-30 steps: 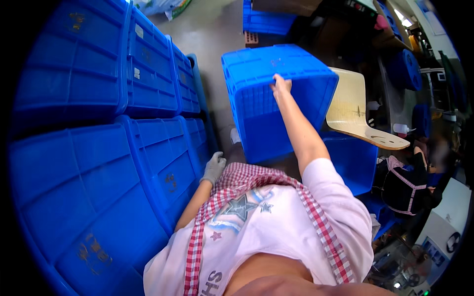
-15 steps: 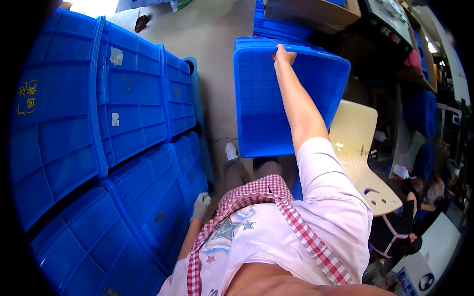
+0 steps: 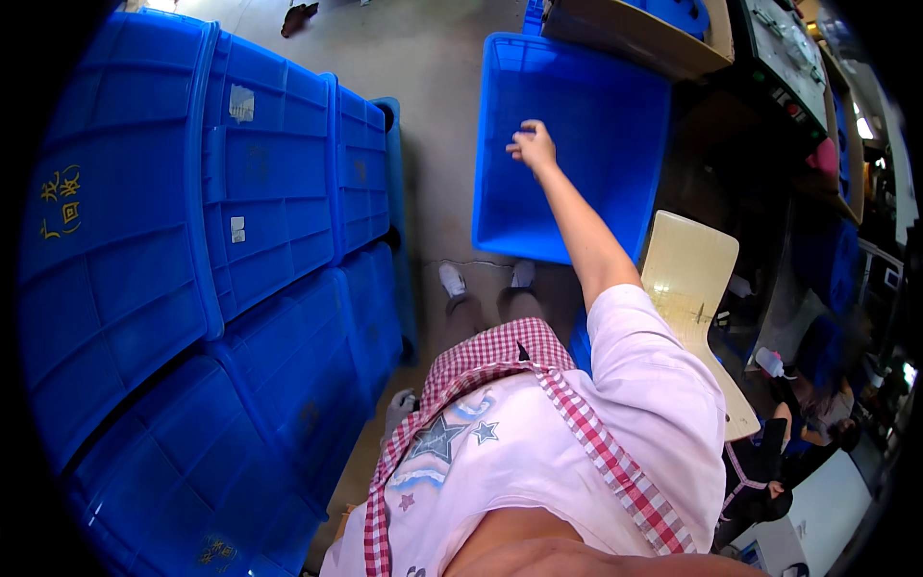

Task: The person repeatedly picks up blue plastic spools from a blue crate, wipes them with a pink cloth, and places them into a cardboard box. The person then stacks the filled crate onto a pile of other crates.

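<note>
An empty-looking blue plastic crate (image 3: 586, 183) lies ahead of me, its open top facing me. My right hand (image 3: 534, 147) hovers over its opening with the arm stretched out. The fingers are loosely bent and apart, and nothing is in them. My left hand (image 3: 400, 406), in a pale glove, hangs low by my apron, near the stacked blue crates (image 3: 264, 192). Its fingers are partly hidden and too small to read.
Large blue crates stand stacked along my left, on a blue base (image 3: 396, 192). To the right are a pale wooden chair (image 3: 687, 279) and a cardboard box (image 3: 644, 43) holding blue things. Other people (image 3: 760, 481) sit at the far right.
My right hand has let go of the crate's far rim and drawn back over its opening. The crate now sits farther ahead. My left hand has shifted slightly toward my body.
</note>
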`<state>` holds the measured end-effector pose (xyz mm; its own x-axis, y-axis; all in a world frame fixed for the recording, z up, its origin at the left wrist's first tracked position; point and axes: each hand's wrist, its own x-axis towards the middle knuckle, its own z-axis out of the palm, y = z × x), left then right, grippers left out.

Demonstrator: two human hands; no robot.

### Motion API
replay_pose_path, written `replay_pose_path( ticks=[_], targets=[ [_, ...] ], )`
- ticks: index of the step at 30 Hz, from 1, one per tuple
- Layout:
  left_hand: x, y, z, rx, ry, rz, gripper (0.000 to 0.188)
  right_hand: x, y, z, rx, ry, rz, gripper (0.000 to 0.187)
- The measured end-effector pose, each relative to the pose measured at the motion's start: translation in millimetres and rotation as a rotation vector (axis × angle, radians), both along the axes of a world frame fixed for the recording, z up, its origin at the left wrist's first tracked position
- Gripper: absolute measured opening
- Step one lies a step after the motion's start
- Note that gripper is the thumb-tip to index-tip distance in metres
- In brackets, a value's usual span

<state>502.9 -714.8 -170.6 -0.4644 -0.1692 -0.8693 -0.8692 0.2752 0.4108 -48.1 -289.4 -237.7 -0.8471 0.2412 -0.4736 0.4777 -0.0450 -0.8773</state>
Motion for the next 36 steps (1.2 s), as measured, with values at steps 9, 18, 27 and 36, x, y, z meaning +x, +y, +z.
replay_pose_path(
  ticks=[9,18,27,36],
  targets=[
    [-146.4,-13.0,43.8,0.036,0.118,-0.023,0.031,279.7,16.1,-0.1,0.171,-0.766,0.201,0.03],
    [-299.7,-93.2,79.1,-0.072,0.267,-0.165,0.03,188.5,-62.6,50.3,0.026,-0.677,0.281,0.027],
    [-453.8,-69.9,76.8,-0.043,0.356,-0.067,0.029,-25.4,-83.4,36.6,0.232,-0.488,0.503,0.049],
    [-636.4,10.2,42.9,0.072,0.391,0.163,0.028,-192.8,-53.2,5.0,0.242,-0.539,1.254,0.095]
  ],
)
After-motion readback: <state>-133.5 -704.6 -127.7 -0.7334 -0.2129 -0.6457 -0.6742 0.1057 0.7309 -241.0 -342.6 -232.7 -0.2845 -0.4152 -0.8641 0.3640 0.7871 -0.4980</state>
